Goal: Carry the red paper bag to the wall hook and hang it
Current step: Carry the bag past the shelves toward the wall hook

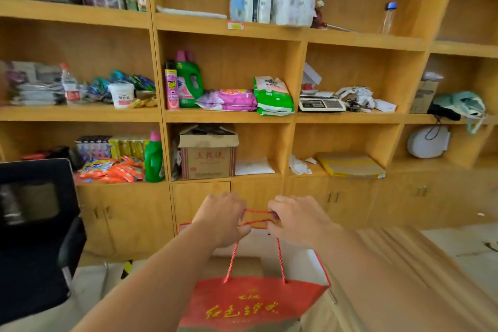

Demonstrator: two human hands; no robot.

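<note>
From my head camera, my left hand (225,217) and right hand (295,219) each pinch the red rope handles (257,217), the red paper bag (256,302) hanging at lower centre. No hook in view; I'd keep both loops together while walking.

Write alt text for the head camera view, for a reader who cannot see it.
Two bare hands, left hand and right hand, hold the red cord handles of an open red paper bag with yellow lettering. Ahead stands a wooden shelf unit stocked with detergent bottles, packets and boxes; no wall hook is visible.
</note>
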